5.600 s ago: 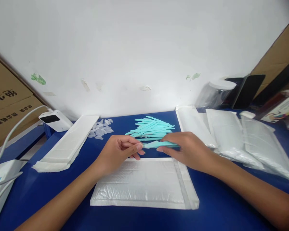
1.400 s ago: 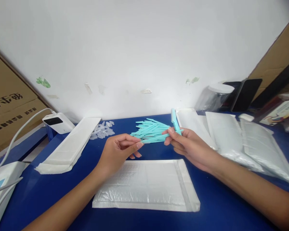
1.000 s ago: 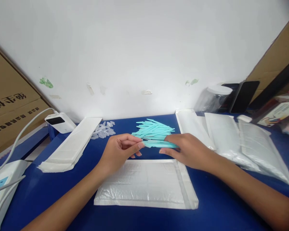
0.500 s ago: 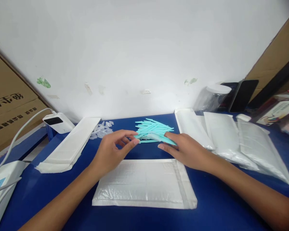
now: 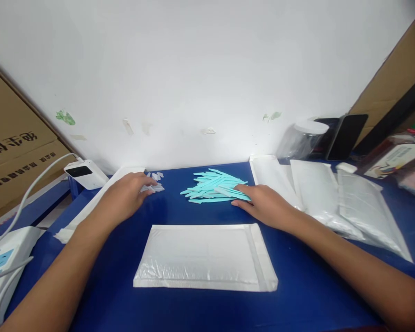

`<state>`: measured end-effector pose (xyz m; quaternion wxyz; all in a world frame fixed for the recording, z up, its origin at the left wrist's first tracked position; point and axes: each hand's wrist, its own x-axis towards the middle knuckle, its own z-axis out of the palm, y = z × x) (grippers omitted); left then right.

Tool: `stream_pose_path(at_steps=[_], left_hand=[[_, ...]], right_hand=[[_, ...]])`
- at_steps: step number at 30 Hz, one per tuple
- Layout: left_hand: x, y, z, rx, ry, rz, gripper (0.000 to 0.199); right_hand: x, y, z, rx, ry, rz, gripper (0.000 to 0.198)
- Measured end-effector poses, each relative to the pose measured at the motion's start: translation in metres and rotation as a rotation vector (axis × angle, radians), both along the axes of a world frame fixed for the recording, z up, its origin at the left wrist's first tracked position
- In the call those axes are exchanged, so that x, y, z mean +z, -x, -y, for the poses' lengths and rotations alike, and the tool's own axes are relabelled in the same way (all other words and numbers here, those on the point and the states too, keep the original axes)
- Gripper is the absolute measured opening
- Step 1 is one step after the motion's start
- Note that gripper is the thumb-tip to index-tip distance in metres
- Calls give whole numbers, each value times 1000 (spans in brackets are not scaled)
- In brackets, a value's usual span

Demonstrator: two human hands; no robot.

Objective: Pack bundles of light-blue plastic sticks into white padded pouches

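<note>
Both hands reach to small piles beyond a padded envelope.

Nearest, the white padded envelope (image 5: pixel 205 258) lies flat on the blue table (image 5: pixel 307 295). Past it, the left hand (image 5: pixel 122 198), fingers loosely spread, touches the clear caps (image 5: pixel 154 181); the right hand (image 5: pixel 263 205) lies flat, fingertips on the teal sticks (image 5: pixel 212 186). Far left, a cardboard box (image 5: pixel 10 161) bears print too small to read.

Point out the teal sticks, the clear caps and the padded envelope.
teal sticks (image 5: pixel 212 186), head view, middle of the pile.
clear caps (image 5: pixel 157 181), head view, caps beyond the left fingertips.
padded envelope (image 5: pixel 200 256), head view, centre of its top face.
</note>
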<state>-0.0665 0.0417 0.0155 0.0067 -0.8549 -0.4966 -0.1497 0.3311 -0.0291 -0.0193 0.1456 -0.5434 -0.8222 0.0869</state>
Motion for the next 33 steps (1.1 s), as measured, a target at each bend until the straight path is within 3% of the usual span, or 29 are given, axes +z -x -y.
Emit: stream_pose_path(at_steps=[4,13,17,22,27,33], left_hand=[[-6,26,-16,60,56,-46,33],[-26,8,-18,-9,80,39,29],[-23,9,-19,23,110,86,21],[-13,-2,-10,-40,95,95,23],[-8,-29,7,-61,244,319,25],[-10,-67,31,-129,590,820,37]], right_hand=[[1,-1,-1,5,23,-3,30],[9,-2,2,11,24,-96,30],[13,-5,2,-19,-20,-221,34],[14,-5,2,-18,-15,-255,38],[16,2,6,45,-19,-363,39],[18,3,9,46,97,-500,39]])
